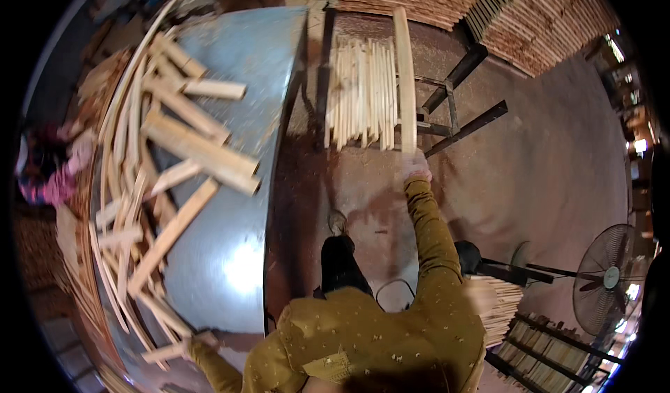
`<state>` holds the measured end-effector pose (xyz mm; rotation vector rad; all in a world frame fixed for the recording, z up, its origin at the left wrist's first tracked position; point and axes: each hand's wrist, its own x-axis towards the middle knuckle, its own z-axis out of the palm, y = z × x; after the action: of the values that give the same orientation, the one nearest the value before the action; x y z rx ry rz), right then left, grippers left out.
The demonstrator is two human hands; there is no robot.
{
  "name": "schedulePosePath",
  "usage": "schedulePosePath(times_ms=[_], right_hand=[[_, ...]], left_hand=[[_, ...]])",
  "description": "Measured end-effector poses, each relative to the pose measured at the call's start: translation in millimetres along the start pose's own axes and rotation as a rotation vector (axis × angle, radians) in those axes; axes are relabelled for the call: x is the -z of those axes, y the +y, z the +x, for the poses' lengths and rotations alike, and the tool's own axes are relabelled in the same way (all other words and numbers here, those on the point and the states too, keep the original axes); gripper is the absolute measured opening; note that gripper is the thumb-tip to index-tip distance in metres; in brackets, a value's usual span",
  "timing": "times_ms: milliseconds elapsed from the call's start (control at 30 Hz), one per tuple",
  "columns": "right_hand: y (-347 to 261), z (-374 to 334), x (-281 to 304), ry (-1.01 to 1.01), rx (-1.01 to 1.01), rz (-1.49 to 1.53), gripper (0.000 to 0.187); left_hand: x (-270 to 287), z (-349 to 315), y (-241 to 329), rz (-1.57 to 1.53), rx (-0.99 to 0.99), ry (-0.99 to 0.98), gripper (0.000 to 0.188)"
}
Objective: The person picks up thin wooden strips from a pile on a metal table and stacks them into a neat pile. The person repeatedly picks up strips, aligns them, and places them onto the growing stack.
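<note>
My right hand (417, 166), in a pale glove, is stretched forward and closed round the near end of a long, flat wooden slat (405, 79). The slat points away from me, along the right side of a bundle of pale wooden sticks (359, 93) resting on a dark metal frame. Low on the left, my left hand (188, 348) is at the table's near end, beside a short wooden strip (162, 353). Its fingers are small and blurred, so I cannot make out whether they grip the strip.
On the left, a shiny metal table (255, 58) carries a loose heap of wooden pieces (199, 145). Large wood stacks (551, 20) stand at the far right. A fan (610, 278) and another stick pile (504, 309) are at the near right. Someone in pink (59, 173) is beyond the table.
</note>
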<state>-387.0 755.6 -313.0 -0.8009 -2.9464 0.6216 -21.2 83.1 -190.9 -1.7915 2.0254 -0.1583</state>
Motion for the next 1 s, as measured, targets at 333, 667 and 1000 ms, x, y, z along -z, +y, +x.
schedulePosePath(times_ms=[333, 667, 1000], right_hand=[[22, 235, -103, -0.254, -0.385, 0.075, 0.038], [0, 277, -119, -0.412, -0.214, -0.08, 0.052], [6, 313, -109, -0.264, 0.149, -0.138, 0.049]], left_hand=[[-32, 26, 68, -0.903, 0.242, -0.155, 0.06], [-19, 30, 113, -1.288, 0.466, -0.346, 0.05], [-99, 32, 69, -1.239, 0.036, -0.345, 0.034]])
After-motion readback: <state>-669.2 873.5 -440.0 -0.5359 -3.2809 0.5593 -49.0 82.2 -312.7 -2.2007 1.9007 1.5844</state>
